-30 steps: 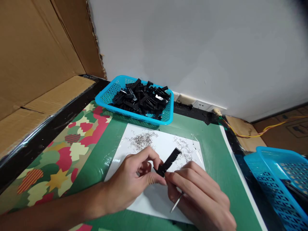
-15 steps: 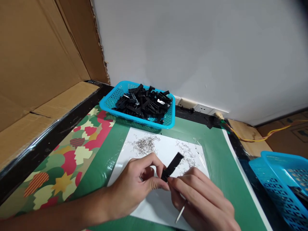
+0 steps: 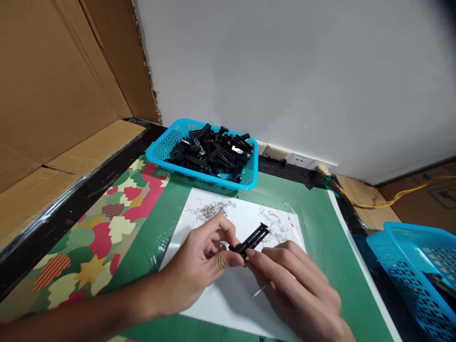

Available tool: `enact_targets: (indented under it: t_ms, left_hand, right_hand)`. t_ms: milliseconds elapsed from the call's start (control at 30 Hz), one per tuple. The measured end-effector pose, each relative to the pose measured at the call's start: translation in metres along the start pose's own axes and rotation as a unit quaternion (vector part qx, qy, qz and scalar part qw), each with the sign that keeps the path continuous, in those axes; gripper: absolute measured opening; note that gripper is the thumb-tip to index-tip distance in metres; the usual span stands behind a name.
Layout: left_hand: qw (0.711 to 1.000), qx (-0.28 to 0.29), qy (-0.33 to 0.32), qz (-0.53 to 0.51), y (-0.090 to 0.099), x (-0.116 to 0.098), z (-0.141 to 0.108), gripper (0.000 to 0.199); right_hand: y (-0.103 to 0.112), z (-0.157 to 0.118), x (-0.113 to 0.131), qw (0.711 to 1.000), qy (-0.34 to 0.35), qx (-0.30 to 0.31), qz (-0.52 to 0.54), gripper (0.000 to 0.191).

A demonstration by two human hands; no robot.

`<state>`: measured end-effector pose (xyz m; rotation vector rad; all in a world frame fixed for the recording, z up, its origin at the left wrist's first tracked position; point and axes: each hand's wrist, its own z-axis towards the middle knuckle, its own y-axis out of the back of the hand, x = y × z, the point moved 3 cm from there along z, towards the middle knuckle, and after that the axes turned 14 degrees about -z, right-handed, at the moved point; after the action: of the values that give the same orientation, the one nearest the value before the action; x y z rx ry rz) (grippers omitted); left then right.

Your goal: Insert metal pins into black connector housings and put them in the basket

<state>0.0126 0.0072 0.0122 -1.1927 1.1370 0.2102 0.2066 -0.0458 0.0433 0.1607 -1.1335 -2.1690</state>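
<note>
Part (image 3: 250, 242) is sitting pinched in the left hand (image 3: 204, 254); the right hand (image 3: 297, 278) is holding a stick (image 3: 261, 290). Fingertip-only grip may be risking a drop onto the wires (image 3: 213, 209)

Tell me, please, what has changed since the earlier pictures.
The black slotted plastic part has been turned: its plain face showed earlier, its slotted face shows now. Nothing was visibly picked up or let go. The left hand still grips it, the right hand keeps the thin pale stick, and the blue basket stays put.
</note>
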Motion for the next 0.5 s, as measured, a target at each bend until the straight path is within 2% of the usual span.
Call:
enact_targets:
  t_ms: [133, 233, 367, 500]
  left_hand:
    - [0.999, 0.017, 0.022, 0.04, 0.0, -0.001, -0.003, 0.032]
    - [0.986, -0.004, 0.0, 0.165, 0.001, -0.006, -0.004, 0.029]
    - [0.931, -0.017, -0.084, 0.355, 0.002, -0.015, -0.001, 0.021]
    - [0.884, -0.021, -0.171, 0.435, 0.001, -0.021, 0.002, 0.01]
  right_hand:
    - [0.005, 0.007, 0.0, 1.0, 0.022, 0.0, -0.01, 0.042]
    - [0.006, 0.012, 0.0, 0.999, 0.039, 0.004, -0.014, 0.038]
    - [0.002, 0.013, -0.004, 0.999, 0.039, 0.022, -0.016, 0.033]
    - [-0.006, 0.008, -0.012, 0.998, 0.027, 0.057, -0.013, 0.033]
